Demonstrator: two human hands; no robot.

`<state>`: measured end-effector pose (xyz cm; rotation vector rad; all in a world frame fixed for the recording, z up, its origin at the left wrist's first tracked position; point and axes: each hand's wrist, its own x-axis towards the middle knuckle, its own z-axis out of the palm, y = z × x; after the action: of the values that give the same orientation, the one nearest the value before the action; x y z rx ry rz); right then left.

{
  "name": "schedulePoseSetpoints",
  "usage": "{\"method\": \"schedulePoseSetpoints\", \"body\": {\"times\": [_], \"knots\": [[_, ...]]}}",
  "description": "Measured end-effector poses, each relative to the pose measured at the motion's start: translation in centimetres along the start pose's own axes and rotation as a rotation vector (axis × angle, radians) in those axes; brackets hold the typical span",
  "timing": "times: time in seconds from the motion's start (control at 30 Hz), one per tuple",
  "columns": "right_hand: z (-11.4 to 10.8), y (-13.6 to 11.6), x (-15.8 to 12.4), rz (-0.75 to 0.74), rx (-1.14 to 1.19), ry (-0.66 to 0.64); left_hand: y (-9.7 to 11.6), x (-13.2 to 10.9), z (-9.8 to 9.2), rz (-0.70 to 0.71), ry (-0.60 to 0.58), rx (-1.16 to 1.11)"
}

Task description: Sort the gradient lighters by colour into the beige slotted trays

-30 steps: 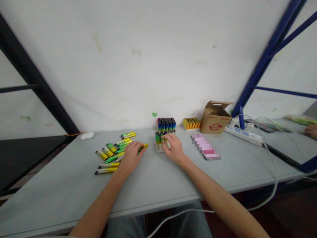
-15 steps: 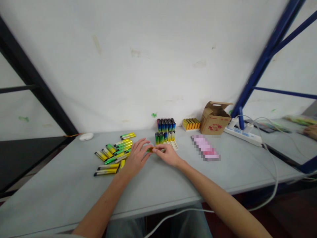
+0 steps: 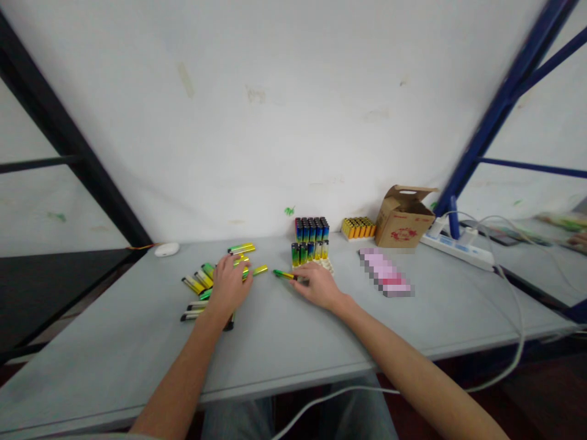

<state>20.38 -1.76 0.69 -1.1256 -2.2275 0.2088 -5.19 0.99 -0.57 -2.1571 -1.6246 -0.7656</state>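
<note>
My right hand [image 3: 317, 287] is shut on a slim green and yellow lighter [image 3: 285, 275], which points left from its fingertips. It is close to the front of a cream holder [image 3: 326, 265] with several upright lighters [image 3: 308, 253]. My left hand [image 3: 228, 286] rests over a loose pile of similar lighters [image 3: 195, 284]. Another yellow-ended lighter [image 3: 259, 271] sticks out to the right beneath its fingers. The hand hides the pile's middle, and I cannot tell whether it grips anything.
Behind the holder stand rows of blue lighters [image 3: 312, 230], then a block of orange-yellow lighters [image 3: 357, 228] and a cardboard box [image 3: 404, 221]. A pixelated pink item [image 3: 386, 272] lies on the grey table [image 3: 284, 330]. A power strip [image 3: 456, 250] and white cables lie at right.
My hands have separated. The right hand has drawn away with the lighter toward the holder, and the left hand has moved back over the pile.
</note>
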Motion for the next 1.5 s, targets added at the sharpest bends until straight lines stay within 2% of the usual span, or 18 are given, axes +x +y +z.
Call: {"method": "schedulePoseSetpoints", "body": {"times": [0.17, 0.37, 0.8, 0.93, 1.13, 1.37, 1.5], "knots": [[0.7, 0.2, -0.1, -0.078, -0.07, 0.043, 0.3, -0.5, 0.3, -0.057, -0.083, 0.033], [0.9, 0.4, -0.2, -0.113, -0.078, 0.023, 1.1, -0.6, 0.4, -0.059, -0.153, 0.077], [0.5, 0.0, -0.3, -0.077, -0.004, 0.053, 0.8, -0.9, 1.8, -0.071, -0.038, -0.076], [0.8, -0.6, -0.4, -0.092, -0.067, 0.068, 1.0, -0.9, 1.7, -0.056, -0.062, -0.064], [1.2, -1.1, -0.3, -0.157, -0.119, -0.003, 1.4, -0.9, 1.3, -0.049, -0.094, -0.063], [1.0, -0.5, -0.5, -0.107, -0.069, 0.069, 1.9, -0.9, 1.3, -0.06, -0.082, -0.1], [1.5, -0.8, -0.5, -0.149, -0.114, -0.006, 2.0, -0.8, 1.1, -0.061, -0.08, -0.111]]}}
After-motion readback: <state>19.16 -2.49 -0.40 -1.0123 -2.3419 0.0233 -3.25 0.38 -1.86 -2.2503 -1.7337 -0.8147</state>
